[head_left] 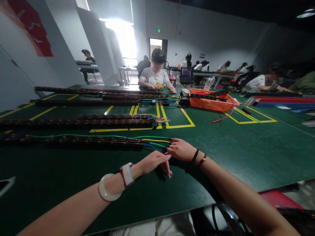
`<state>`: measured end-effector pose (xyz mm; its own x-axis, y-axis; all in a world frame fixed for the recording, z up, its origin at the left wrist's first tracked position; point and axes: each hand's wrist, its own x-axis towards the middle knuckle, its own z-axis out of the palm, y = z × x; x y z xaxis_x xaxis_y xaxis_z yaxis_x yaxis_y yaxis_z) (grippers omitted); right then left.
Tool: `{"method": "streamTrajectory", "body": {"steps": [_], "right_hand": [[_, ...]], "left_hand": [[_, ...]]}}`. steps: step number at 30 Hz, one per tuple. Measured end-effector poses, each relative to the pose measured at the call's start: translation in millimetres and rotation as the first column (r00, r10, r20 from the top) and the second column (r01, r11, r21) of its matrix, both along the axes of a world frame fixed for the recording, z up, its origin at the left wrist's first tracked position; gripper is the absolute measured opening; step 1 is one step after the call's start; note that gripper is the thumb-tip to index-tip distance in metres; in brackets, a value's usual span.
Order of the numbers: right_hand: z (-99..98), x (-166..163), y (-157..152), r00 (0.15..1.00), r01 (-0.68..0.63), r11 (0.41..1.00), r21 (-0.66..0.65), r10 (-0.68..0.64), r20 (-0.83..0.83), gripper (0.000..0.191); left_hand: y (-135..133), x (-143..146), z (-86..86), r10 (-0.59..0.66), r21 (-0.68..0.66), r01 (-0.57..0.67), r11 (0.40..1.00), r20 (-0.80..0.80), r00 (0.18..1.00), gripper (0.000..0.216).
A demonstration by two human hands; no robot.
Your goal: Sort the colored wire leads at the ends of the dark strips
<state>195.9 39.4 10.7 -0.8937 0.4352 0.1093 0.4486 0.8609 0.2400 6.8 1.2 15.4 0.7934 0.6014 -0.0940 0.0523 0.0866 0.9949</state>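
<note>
My right hand (182, 150), with a dark band and a beaded bracelet at the wrist, has its fingers closed at the ends of several coloured wires (157, 141). Green, yellow and blue ones come out of a long dark cable bundle (98, 141) that runs off to the left. Just below those ends is my left hand (157, 161). Its fingers hang bent and apart, and nothing shows in them. That wrist carries a watch (127, 174) and a pale bangle (109, 187). The right fingertips partly hide the wire tips.
More dark bundles (118, 123) lie farther back on the green table (221, 157), which has yellow tape outlines. An orange basket (211, 103) holding dark parts stands at the far side. Across the table a person (156, 75) holds something yellow. A phone-like object (7, 185) lies at left.
</note>
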Motion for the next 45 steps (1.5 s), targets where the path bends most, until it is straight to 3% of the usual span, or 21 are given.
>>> {"method": "streamTrajectory", "body": {"steps": [7, 11, 15, 18, 21, 23, 26, 28, 31, 45], "right_hand": [[6.1, -1, -4, 0.994, -0.043, 0.999, 0.012, 0.044, -0.099, 0.030], [10.9, 7, -2, 0.937, 0.124, 0.992, 0.016, -0.112, -0.330, 0.041], [10.0, 13, 6, 0.691, 0.379, 0.912, -0.153, -0.389, -0.609, 0.042], [3.0, 17, 15, 0.481, 0.395, 0.849, -0.352, -0.517, -0.708, 0.036], [-4.7, 19, 23, 0.384, 0.373, 0.810, -0.452, -0.579, -0.719, 0.030], [-7.2, 18, 25, 0.425, 0.363, 0.811, -0.459, -0.582, -0.693, 0.029], [-7.1, 14, 22, 0.586, 0.325, 0.853, -0.408, -0.520, -0.621, 0.032], [-7.0, 7, 17, 0.686, 0.303, 0.881, -0.363, -0.466, -0.558, 0.044], [-10.3, -4, 10, 0.770, 0.294, 0.903, -0.314, -0.419, -0.481, 0.062], [-17.1, -13, 13, 0.794, 0.353, 0.897, -0.266, -0.438, -0.422, 0.066]], "left_hand": [[-3, 0, 1.6, 0.000, 0.016, 0.000, 1.000, 0.008, 1.000, 0.049], [-2, 0, -0.1, 0.006, 0.010, -0.006, 1.000, 0.007, 1.000, 0.048], [-1, 0, -3.9, 0.000, 0.005, 0.000, 1.000, 0.006, 1.000, 0.050], [1, 0, -6.2, -0.016, 0.005, 0.016, 1.000, -0.003, 1.000, 0.052], [1, 0, -6.8, -0.018, 0.017, 0.018, 1.000, -0.006, 1.000, 0.051], [1, 0, -6.9, -0.012, 0.022, 0.012, 1.000, -0.008, 1.000, 0.051], [1, 0, -7.0, -0.006, 0.020, 0.006, 1.000, -0.016, 1.000, 0.051], [0, 0, -7.0, -0.004, 0.016, 0.005, 1.000, -0.014, 1.000, 0.051], [0, 1, -6.3, -0.001, 0.014, 0.001, 1.000, -0.010, 1.000, 0.051], [0, 1, -6.0, 0.002, 0.041, -0.001, 0.999, -0.038, 0.999, 0.054]]}}
